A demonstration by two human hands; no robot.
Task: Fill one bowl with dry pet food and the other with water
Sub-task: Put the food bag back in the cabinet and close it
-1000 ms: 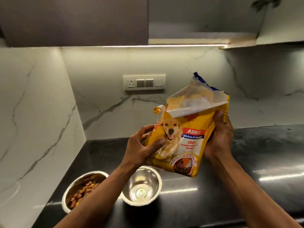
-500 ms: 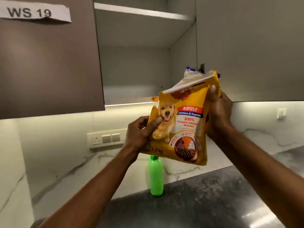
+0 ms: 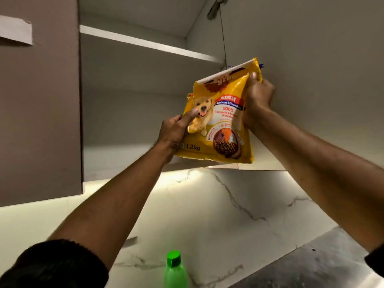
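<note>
**Pet food bag held up at the open cupboard**

The left hand point(image 3: 174, 134) clamps the lower left edge of the pet food bag point(image 3: 220, 121), thumb pressed over the printed dog. The right hand point(image 3: 258, 100) grips the upper right edge near the folded top. The bag stands nearly upright, long axis vertical, top leaning slightly right, in front of the cupboard's lower shelf point(image 3: 133, 159). Readable print: "ADULT", "Chicken & Vegetable", "100% Complete", "1.2 kg". A paper label point(image 3: 15, 31) sits on the closed cupboard door point(image 3: 39, 121); its writing is unreadable. Below, a green bottle point(image 3: 175, 271) stands by the marble wall point(image 3: 207, 215).
</note>
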